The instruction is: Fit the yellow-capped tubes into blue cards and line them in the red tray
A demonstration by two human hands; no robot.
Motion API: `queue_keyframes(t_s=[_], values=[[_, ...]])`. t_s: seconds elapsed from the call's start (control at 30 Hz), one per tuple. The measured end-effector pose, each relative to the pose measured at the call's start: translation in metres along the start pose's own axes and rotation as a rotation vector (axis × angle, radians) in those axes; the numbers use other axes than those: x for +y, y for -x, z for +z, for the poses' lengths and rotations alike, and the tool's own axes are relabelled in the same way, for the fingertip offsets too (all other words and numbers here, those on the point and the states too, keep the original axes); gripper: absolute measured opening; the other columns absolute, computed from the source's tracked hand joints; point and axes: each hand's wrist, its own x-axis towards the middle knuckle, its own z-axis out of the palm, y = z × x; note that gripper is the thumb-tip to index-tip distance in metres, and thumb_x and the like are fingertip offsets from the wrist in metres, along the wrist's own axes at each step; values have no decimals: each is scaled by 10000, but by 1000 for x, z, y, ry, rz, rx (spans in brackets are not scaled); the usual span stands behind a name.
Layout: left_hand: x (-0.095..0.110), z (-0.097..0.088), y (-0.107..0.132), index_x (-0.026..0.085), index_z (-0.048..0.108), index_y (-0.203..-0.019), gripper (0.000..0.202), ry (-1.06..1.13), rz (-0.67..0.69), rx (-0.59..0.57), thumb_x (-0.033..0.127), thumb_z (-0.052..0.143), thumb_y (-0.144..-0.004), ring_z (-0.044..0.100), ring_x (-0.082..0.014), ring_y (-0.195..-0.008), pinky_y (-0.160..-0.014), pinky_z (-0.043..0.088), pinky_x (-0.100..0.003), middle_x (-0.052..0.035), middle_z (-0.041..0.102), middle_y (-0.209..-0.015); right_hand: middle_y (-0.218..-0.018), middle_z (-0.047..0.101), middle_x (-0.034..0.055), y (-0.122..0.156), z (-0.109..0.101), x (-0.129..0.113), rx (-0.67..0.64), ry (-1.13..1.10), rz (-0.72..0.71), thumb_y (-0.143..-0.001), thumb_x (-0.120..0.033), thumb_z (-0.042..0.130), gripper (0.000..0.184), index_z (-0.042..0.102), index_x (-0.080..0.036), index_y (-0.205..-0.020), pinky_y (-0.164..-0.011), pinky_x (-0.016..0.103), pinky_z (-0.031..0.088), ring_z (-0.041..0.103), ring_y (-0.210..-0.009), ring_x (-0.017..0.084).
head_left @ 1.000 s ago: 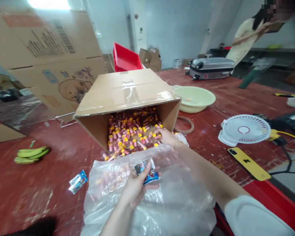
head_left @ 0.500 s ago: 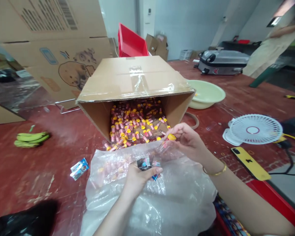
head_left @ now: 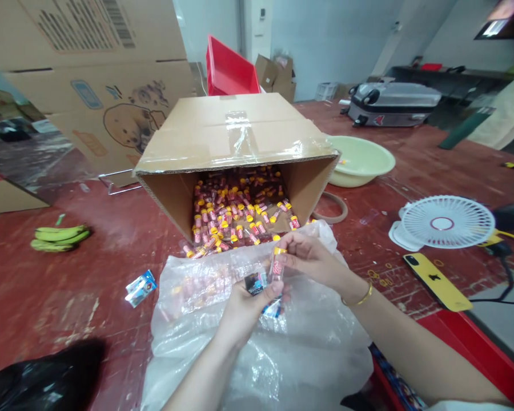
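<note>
While the tube (head_left: 277,266) stands between the right hand (head_left: 307,258) and the left hand (head_left: 251,302), its long axis runs nearly upright in view — yellow cap on top, clear end down at the left thumb. The right hand is nearer the cap, its fingers pinched narrowly on it; the left is closed on packets (head_left: 255,283), thumb on top. Both are over the plastic bag (head_left: 257,365), before the box (head_left: 240,134).
</note>
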Motion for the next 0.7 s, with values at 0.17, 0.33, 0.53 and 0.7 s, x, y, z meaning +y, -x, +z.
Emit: queue_keyframes(t_s=[0.17,0.33,0.53,0.7], values=[[5,11,-3,112,713,-927,413,232,-115,1,365,838,-625,687,-209,-695,-583,551,-269,-100,730,-789,-1093,513,59,28,19,13,-19,189,-131,-652,-383,801,542,476,-239,-1061,-900,386,498,537,-1042,218],[10,22,-6,90,715,-937,427,239,-103,-14,401,808,-659,698,-230,-707,-607,558,-285,-119,738,-799,-1158,454,53,41,39,18,197,224,-115,-580,-159,806,683,361,-289,-1081,-725,316,563,586,-954,198],[4,20,-4,90,722,-910,376,126,-77,-64,349,820,-655,689,-204,-634,-614,542,-267,-97,737,-739,-1106,516,47,43,45,24,151,-43,20,-633,-60,713,698,312,-302,-1151,-595,239,564,637,-764,130],[1,24,-3,92,726,-892,371,169,-56,-60,335,833,-633,694,-221,-673,-673,554,-304,-86,733,-710,-1140,508,61,46,46,27,195,3,-23,-613,-38,707,690,324,-287,-1131,-601,231,559,639,-801,136]])
